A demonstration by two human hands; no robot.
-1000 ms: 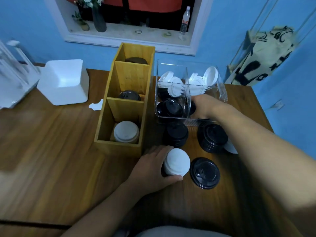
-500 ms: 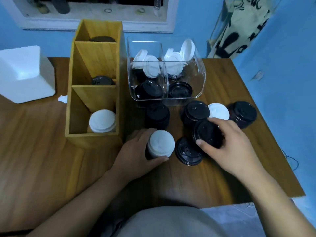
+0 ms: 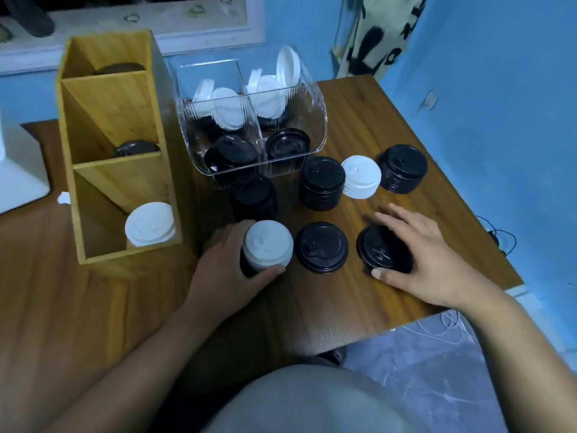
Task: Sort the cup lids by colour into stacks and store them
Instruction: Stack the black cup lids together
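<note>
Black lid (image 3: 377, 248): right hand (image 3: 427, 260) | white stack (image 3: 268, 246): left hand (image 3: 224, 270) | flat lid (image 3: 321, 247) between

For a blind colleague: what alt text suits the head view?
A person's left hand grips a white-topped lid stack while the right hand holds a black lid on a wooden table, before a wooden rack and clear bin of lids.

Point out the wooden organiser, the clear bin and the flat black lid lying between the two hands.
wooden organiser (image 3: 125, 182): head view, front divider face.
clear bin (image 3: 312, 120): head view, curved right wall.
flat black lid (image 3: 321, 246): head view, top centre.
</note>
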